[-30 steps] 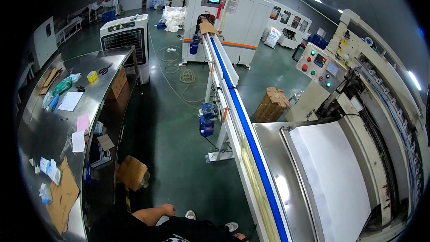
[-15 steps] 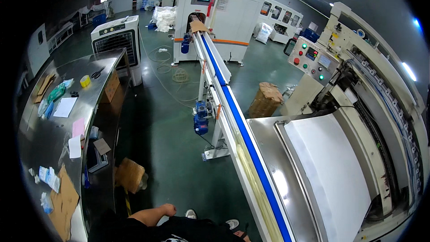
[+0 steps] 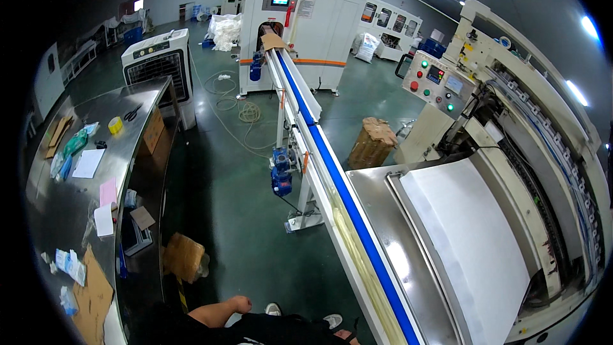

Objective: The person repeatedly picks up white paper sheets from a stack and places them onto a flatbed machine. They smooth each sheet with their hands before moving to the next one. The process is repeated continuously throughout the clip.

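Note:
My left hand (image 3: 240,305) is held in front of my body at the lower edge, above the green floor. Its fingers look curled into a loose fist, with nothing showing in it. Only a small part of my right hand (image 3: 345,336) appears at the bottom edge, by the near end of the conveyor; its fingers are hidden. The conveyor (image 3: 348,195), with a blue belt and white side rails, runs from beside me to a white machine (image 3: 322,32). A brown cardboard piece (image 3: 273,41) lies over its far end. Neither hand visibly touches the conveyor.
On the left stands a metal table (image 3: 45,204) bearing scissors (image 3: 132,114), yellow tape (image 3: 115,125), papers and cardboard. Right of the conveyor is a machine with a white sheet (image 3: 466,230) and a control panel (image 3: 436,83). Cartons (image 3: 372,143) and a coiled hose (image 3: 249,112) lie on the floor.
The view has shifted slightly, so the conveyor and machines sit a little farther left. My left hand keeps nearly the same pose, and nothing has been taken up or let go.

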